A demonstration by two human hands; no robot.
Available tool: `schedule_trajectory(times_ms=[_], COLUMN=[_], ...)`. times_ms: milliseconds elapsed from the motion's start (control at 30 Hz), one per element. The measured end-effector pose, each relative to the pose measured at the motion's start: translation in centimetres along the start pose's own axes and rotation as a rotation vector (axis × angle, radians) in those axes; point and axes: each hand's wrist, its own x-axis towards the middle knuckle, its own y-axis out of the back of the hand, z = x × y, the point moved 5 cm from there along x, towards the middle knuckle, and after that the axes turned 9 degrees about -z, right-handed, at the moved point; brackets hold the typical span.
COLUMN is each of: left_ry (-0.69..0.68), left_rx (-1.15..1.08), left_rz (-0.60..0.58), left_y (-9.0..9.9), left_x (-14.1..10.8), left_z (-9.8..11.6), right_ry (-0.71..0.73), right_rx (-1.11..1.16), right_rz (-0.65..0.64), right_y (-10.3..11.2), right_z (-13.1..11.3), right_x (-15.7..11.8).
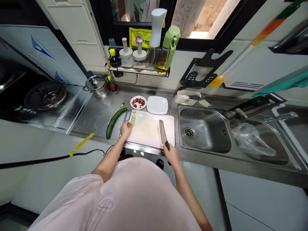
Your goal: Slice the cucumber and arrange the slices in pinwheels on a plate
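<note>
Cucumber slices [133, 119] lie in an overlapping row nr the L side of the pale cutting board [148, 131], running away from the person, w/ one round at the far end just apart from the rest. The L hand [126, 129] is at the row's near end, fingers bunched close together; can't tell from here if they're pinching a slice or only resting by it. The R hand [171, 154] is wrapped firmly round a broad kitchen knife [163, 131], blade pointing away over the board's R part, well apart from the row. A long, curved cucumber [115, 122] is on the steel counter [96, 110], L of the board, w/ a small cucumber end [122, 105] nr its far tip. Behind the board: round plate [132, 104] w/ chopped red bits [138, 102], & a squarish white plate [157, 105] just beside it. Sink [204, 144] to the R.
</note>
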Motion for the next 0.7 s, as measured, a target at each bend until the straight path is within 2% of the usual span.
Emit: schedule_trajectory(times_ms=[233, 400, 700], left_ry=[-0.027, -0.037, -0.044], left_rx=[0.175, 0.156, 0.165], left_rz=[-0.021, 0.000, 0.050], left_y=[0.5, 0.9, 1.1], left_x=[-0.7, -0.3, 5.5], left_z=[1.3, 1.7, 3.8], right_ry=[-0.008, -0.045, -0.082], right_rx=[-0.022, -0.055, -0.111], right_rz=[0.000, -0.019, -0.051], right_y=[-0.1, 0.1, 0.2], right_z=[0.1, 0.0, -0.2], right_x=[0.0, -0.4, -0.4])
